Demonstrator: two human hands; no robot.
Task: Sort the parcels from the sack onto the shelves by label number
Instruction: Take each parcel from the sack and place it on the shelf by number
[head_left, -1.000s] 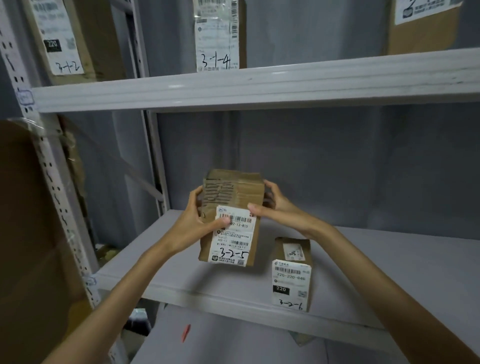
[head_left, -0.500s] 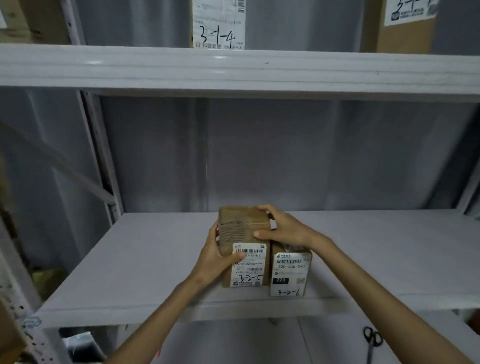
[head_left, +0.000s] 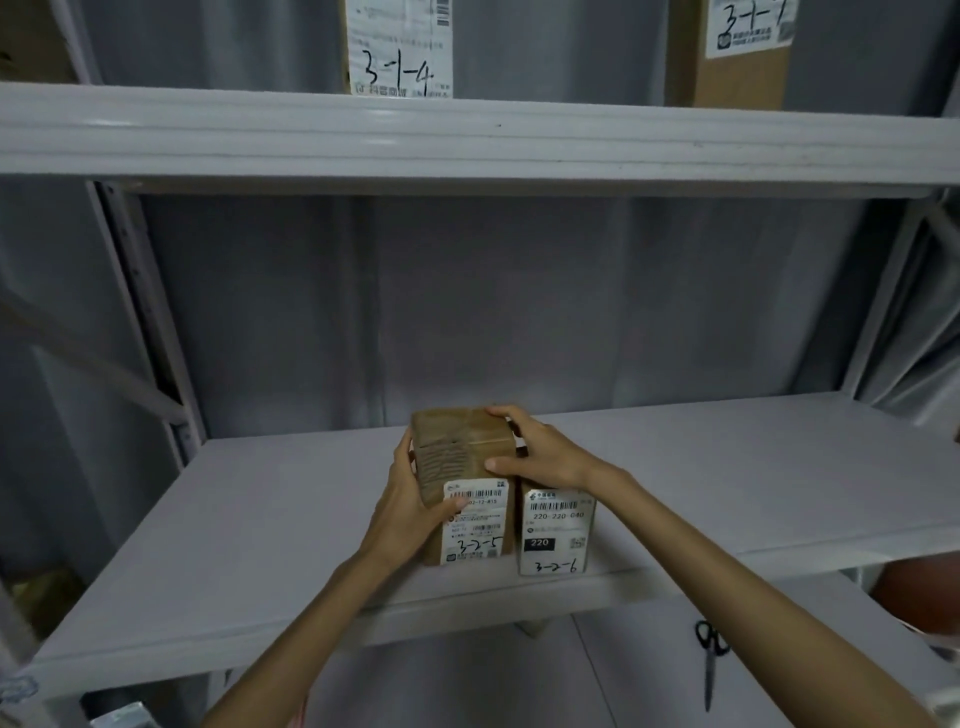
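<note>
A brown cardboard parcel with a white label marked 3-2-5 stands on the middle shelf, close against the left side of a smaller parcel labelled 3-2-6. My left hand grips the brown parcel's left side, thumb on its label. My right hand grips its top right edge, reaching over the smaller parcel, whose top is hidden beneath it.
The upper shelf carries a parcel labelled 3-1-4 and a brown box at the right. A pair of black scissors lies on the lower shelf at the right. Grey sheeting backs the rack; a steel upright stands left.
Both hands carried the 3-2-5 parcel down from mid-air and to the right, setting it on the shelf against the 3-2-6 parcel. The view swung rightward.
</note>
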